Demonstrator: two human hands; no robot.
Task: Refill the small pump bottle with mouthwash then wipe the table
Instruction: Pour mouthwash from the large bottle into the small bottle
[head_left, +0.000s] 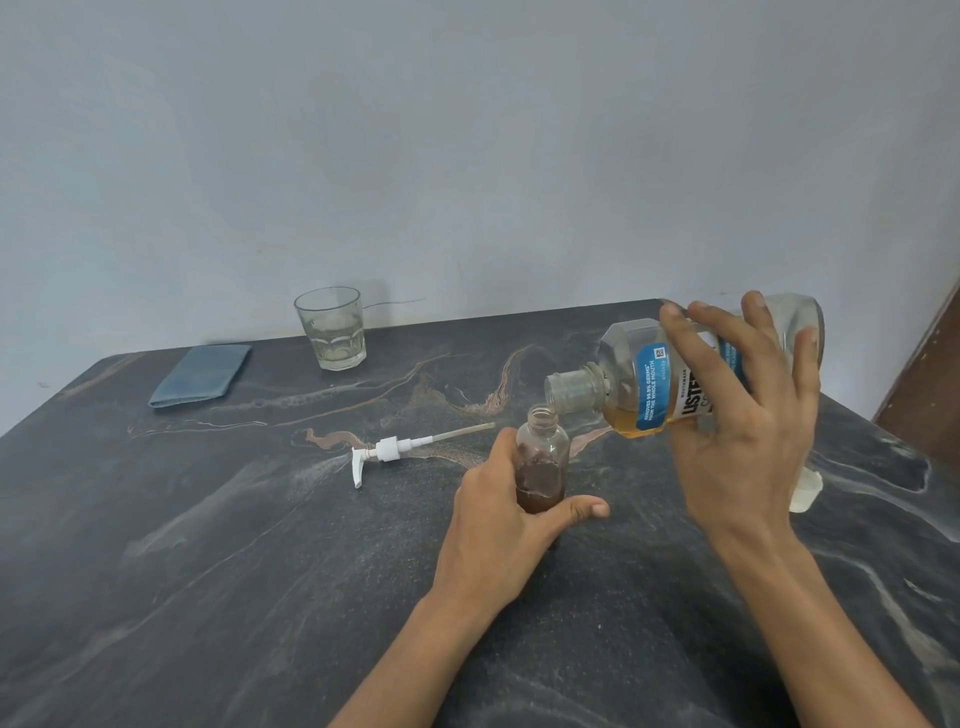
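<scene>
The left hand (506, 506) is curled round the lower half of the pump bottle (541, 457), thumb across the front, fingers hidden behind, holding it upright on the table (208, 571). The right hand (748, 415) has its fingers spread and wrapped over the mouthwash (644, 387), a big clear bottle tipped nearly level, its open mouth just above and beside the small bottle's open neck. Amber liquid pools along the low side of the big bottle; the small one looks about a third full of darker liquid. I cannot tell whether a stream is crossing between the two mouths. The risk, as I judge it, lies in the mismatch: a wide mouth over a narrow neck, so a little too much tilt could send liquid down the outside and onto the left hand, and a glug from the part-empty bottle could splash. The loose right-hand grip might also let the bottle twist. Farther out, the pump (395, 449) lies on its side to the left, well apart; beyond it a glass (332, 332) and a folded blue cloth (200, 376) sit near the wall.
</scene>
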